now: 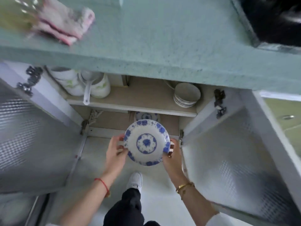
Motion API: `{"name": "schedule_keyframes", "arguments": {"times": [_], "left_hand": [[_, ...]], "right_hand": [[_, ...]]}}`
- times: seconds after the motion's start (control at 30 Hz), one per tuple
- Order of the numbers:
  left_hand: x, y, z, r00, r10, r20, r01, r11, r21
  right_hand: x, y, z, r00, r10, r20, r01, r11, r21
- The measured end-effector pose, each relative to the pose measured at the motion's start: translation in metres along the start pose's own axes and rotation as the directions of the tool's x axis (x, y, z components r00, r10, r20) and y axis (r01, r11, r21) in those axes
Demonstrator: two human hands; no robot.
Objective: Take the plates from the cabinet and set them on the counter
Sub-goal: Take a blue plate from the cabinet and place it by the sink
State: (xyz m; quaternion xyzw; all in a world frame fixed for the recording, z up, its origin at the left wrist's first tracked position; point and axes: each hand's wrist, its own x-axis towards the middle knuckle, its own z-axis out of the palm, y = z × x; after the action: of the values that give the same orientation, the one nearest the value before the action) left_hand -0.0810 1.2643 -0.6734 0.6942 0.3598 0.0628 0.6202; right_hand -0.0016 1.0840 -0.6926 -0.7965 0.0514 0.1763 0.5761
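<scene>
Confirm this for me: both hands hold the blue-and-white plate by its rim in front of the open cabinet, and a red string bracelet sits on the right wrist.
One detail is wrong. The head view shows the red string bracelet on the left wrist; the right wrist wears a gold bracelet. The rest holds: the left hand and right hand hold the blue-and-white plate by its rim in front of the open cabinet.

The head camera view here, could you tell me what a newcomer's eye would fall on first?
The blue-and-white plate at centre, held by its rim between the left hand and right hand in front of the open cabinet. Another blue-patterned plate sits on the lower shelf behind it, and a pink cloth lies on the green counter above.
</scene>
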Motion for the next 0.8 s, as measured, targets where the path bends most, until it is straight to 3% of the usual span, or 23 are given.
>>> {"name": "schedule_keyframes", "arguments": {"times": [0.1,0.43,0.8], "left_hand": [[-0.072,0.076,-0.025,1.000,0.020,0.014,-0.020,1.000,0.022],[-0.258,0.277,-0.070,0.984,0.133,0.116,-0.129,0.991,-0.042],[-0.357,0.364,-0.074,0.922,0.241,0.304,-0.231,0.971,-0.069]], "right_hand": [[-0.070,-0.067,-0.038,0.999,0.038,0.008,-0.038,0.997,0.064],[-0.259,-0.260,-0.174,0.997,-0.047,-0.057,0.052,0.995,0.085],[-0.386,-0.325,-0.248,0.954,-0.047,-0.295,0.122,0.963,0.240]]}}
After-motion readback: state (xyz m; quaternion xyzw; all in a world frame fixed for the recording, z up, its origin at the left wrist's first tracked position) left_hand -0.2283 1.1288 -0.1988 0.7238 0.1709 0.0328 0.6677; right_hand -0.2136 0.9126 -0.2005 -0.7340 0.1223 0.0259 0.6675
